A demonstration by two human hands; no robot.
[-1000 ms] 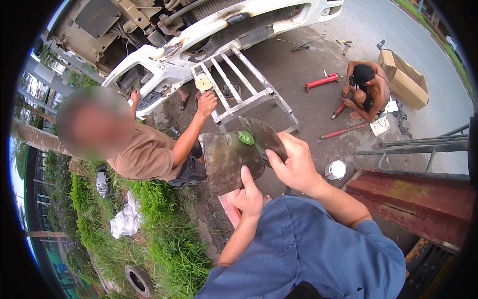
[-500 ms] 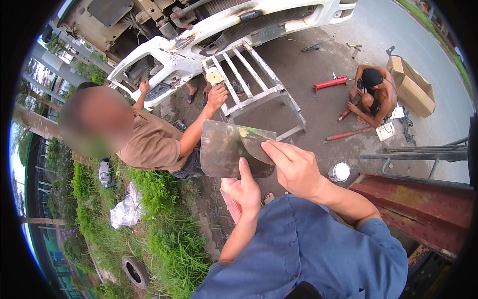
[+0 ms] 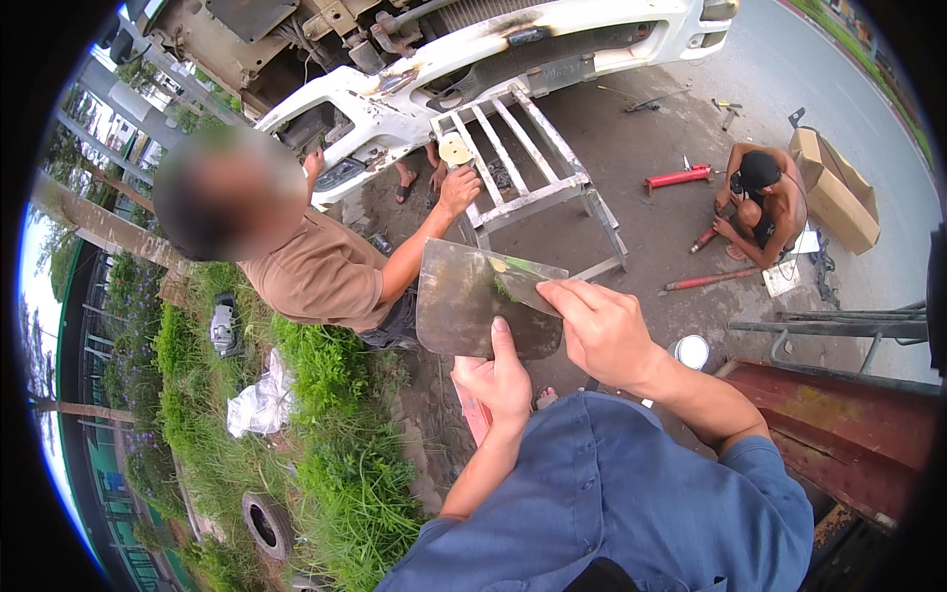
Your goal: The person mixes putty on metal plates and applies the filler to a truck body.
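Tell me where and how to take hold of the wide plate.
Pinching the wide plate by its near edge, from the body side, looks best, as the left hand does: it is thin and flat, and the green smear lies toward its far right.

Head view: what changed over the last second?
The right hand swung the right plate leftward over the face of the left plate. The green lump now shows only as a green smear by the right plate's edge. Nothing released: the left hand keeps its grip on the left plate.
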